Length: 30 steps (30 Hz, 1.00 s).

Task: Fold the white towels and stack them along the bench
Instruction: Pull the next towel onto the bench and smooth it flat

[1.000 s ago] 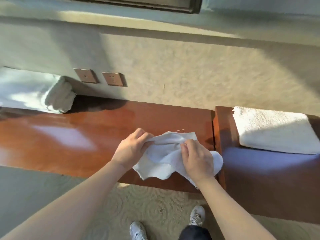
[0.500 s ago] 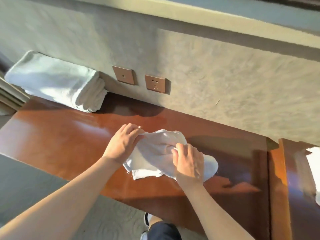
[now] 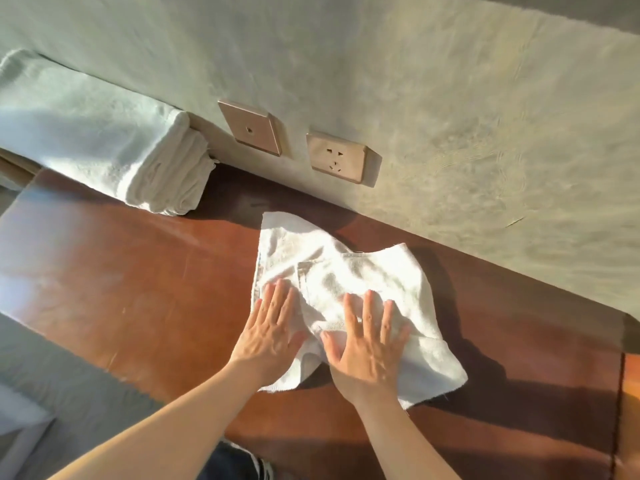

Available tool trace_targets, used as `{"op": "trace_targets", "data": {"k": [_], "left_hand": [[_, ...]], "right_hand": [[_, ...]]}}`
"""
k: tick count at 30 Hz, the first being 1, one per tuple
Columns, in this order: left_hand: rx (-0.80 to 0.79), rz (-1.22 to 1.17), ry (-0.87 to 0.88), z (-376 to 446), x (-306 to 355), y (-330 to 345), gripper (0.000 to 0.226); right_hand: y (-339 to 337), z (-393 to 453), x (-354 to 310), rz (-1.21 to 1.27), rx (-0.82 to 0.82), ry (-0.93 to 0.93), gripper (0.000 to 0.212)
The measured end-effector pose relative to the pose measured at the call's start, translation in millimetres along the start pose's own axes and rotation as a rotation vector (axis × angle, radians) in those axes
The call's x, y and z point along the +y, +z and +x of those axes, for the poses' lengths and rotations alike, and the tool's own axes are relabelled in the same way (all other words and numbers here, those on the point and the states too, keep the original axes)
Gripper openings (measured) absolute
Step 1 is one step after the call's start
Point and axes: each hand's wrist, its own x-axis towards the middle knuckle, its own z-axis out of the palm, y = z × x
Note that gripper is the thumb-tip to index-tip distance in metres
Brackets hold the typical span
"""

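A small white towel [image 3: 349,271] lies spread and wrinkled on the reddish-brown wooden bench [image 3: 138,292]. My left hand [image 3: 273,330] presses flat on its near left part, fingers straight. My right hand [image 3: 369,344] lies flat on its near middle, fingers spread. A stack of folded white towels [image 3: 104,147] rests on the bench at the far left, against the wall.
Two bronze wall plates, a switch [image 3: 251,128] and a socket [image 3: 337,157], sit on the textured wall just above the bench. Grey carpet [image 3: 52,386] lies below the bench's near edge. A second bench section [image 3: 632,410] starts at the far right.
Both hands let go of the bunched towel and now lie flat on it. The towel is spread out wider on the bench. The view has shifted left and closer.
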Motion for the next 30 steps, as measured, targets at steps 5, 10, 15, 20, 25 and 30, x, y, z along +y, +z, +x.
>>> {"op": "trace_targets", "data": {"k": [5,10,15,20,25,30], "left_hand": [[0.042,0.088,0.066,23,-17,8,0.083],[0.138,0.154,0.245,33,-62,3,0.086],[0.176,0.202,0.374,31,-111,0,0.087],[0.214,0.265,0.473,32,-154,-4,0.084],[0.234,0.300,0.486,34,-186,-9,0.084],[0.233,0.296,0.477,34,-195,-12,0.081]], "right_hand": [[14,0,-20,-0.029,0.040,0.089,0.084],[26,-3,-34,-0.048,0.116,0.147,0.072],[43,-20,-51,-0.044,0.180,0.181,0.063],[55,-25,-74,-0.063,0.279,0.241,0.061],[53,-24,-72,-0.041,0.267,0.322,0.061],[45,-24,-66,-0.038,0.248,0.364,0.063]]}}
